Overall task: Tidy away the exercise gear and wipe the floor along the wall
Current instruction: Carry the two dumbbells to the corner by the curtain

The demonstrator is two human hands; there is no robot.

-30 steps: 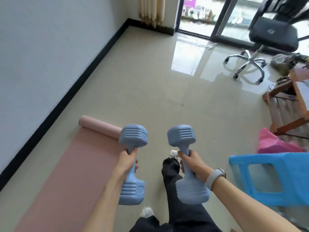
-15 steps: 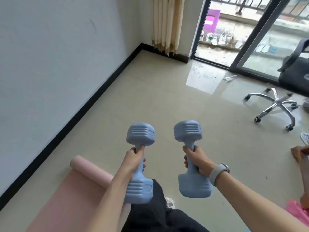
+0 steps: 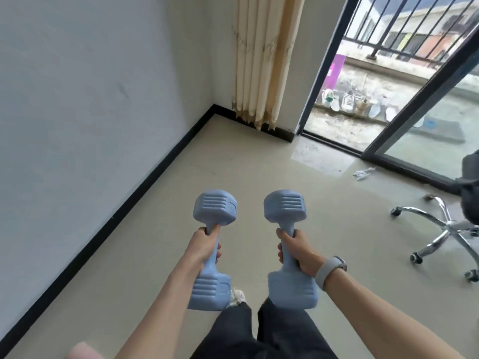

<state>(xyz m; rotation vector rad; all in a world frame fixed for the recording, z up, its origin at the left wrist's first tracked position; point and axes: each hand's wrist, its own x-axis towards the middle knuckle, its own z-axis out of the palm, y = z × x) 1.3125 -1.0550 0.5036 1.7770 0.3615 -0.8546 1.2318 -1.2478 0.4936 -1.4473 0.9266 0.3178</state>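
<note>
Left hand (image 3: 204, 244) and right hand (image 3: 298, 248), fingers clenched around the handles of two blue dumbbells (image 3: 213, 248) (image 3: 287, 247), held upright side by side above the beige floor (image 3: 259, 167), near the black-skirted wall (image 3: 90, 99).

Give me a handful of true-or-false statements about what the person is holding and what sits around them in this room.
1. Each hand holds a pale blue plastic dumbbell: left hand one, right hand the other. True.
2. Both dumbbells rest on the floor. False: they are held up in the air, roughly upright.
3. A grey wristband is on the left wrist. False: it is on the right wrist.
4. A chrome star-shaped chair base on castors stands to the right. True.
5. The beige pleated curtain hangs in the corner beside the balcony door. True.
</note>
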